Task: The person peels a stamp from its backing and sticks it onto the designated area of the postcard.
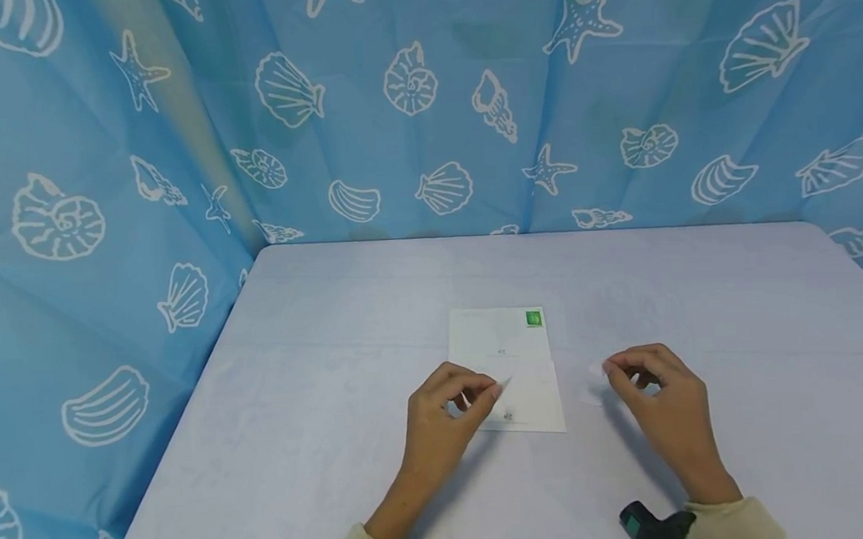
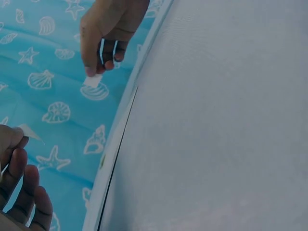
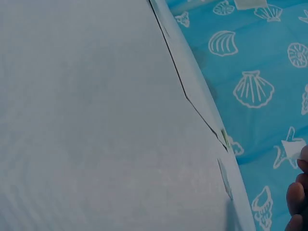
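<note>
On the table lie two white envelopes, the nearer envelope [image 1: 534,404] overlapping the farther envelope [image 1: 481,333], which bears a green stamp [image 1: 533,318] in its upper right corner. Above the nearer one, the left hand [image 1: 449,406] pinches a thin white piece of paper [image 2: 30,132] between thumb and forefinger. Off to the right of the envelopes, the right hand [image 1: 662,399] holds a small white square of paper [image 2: 93,81] by its edge with thumb and forefinger. The faces of both papers are too small to make out.
A pale, thin slip [image 1: 594,390] lies on the white table [image 1: 329,310] close to the right hand's fingertips. Blue curtains [image 1: 392,139] with shell and starfish prints stand behind the table and at its left. Dark wrist devices [image 1: 656,528] show at both sleeves.
</note>
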`<act>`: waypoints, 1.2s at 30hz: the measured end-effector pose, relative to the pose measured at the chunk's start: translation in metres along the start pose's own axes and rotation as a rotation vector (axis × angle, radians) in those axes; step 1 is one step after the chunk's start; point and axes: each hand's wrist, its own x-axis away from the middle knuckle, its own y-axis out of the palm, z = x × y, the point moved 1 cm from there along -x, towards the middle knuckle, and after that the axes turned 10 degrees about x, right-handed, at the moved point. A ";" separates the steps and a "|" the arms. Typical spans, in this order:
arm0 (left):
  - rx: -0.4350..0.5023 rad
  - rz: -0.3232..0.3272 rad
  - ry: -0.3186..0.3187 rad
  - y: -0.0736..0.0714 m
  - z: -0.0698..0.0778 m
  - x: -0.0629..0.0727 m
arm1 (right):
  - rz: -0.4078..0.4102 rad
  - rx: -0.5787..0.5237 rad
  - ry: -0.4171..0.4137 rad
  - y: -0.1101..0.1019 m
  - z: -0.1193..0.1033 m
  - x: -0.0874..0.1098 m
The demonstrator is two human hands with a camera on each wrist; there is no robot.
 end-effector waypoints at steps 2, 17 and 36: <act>-0.009 -0.003 -0.001 -0.001 -0.001 0.000 | -0.031 0.019 0.030 0.001 0.004 0.000; -0.015 -0.019 -0.005 -0.001 -0.004 0.000 | -0.106 0.179 0.060 0.011 0.023 0.000; -0.038 -0.031 -0.038 -0.001 -0.002 0.000 | 0.000 0.156 -0.145 0.010 -0.002 0.005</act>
